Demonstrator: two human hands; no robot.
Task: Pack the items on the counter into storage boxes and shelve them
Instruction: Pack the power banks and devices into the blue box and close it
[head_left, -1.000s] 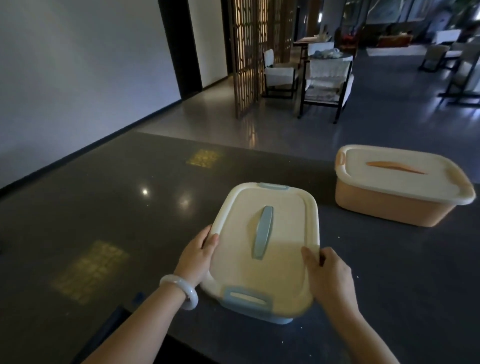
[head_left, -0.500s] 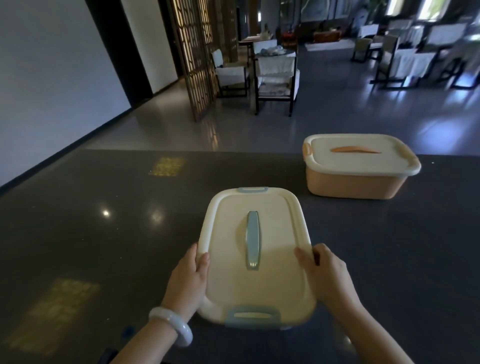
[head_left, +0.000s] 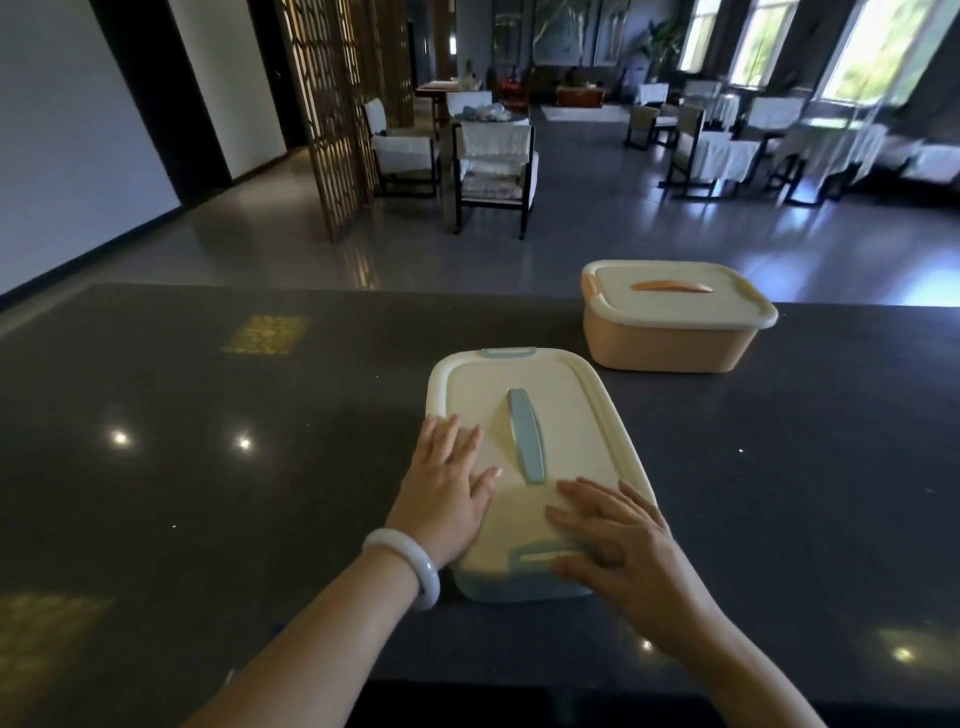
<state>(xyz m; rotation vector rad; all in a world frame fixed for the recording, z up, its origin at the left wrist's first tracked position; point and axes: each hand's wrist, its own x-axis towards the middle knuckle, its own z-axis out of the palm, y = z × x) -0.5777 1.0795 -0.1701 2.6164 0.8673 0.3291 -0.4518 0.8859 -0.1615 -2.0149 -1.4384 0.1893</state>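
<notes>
Your left hand (head_left: 445, 496) lies flat on the near left part of the cream lid (head_left: 566, 431), fingers straight and slightly spread, thumb out toward the blue handle (head_left: 525, 435); a pale, smooth bangle (head_left: 410, 564) sits on that wrist. Your right hand (head_left: 621, 545) lies flat on the near right corner of the same lid, fingers extended and close together, covering part of the near blue latch (head_left: 535, 557); neither hand grips anything. The blue box (head_left: 511, 587) under the lid stands on the dark counter (head_left: 208, 467), close to its near edge and about centre of the view; only a strip of its blue wall shows below the lid rim. Lid: matte plastic, rounded rectangle with a raised border, the long arched handle running down its middle, a second blue latch (head_left: 508, 353) at the far end. Counter surface: polished dark stone with fine speckle, reflecting ceiling lights as bright dots and yellowish patches. Farther right, apart from the blue box, an orange box (head_left: 660, 345) stands near the counter's far edge, closed with a cream lid carrying an orange handle (head_left: 670, 286); same rounded shape, deeper wall visible. Beyond the counter: glossy grey floor, a wooden lattice screen (head_left: 332, 104) at left, dark-framed chairs (head_left: 493, 166) with white cushions, more chairs and bright windows (head_left: 878, 47) at far right, blurred.
</notes>
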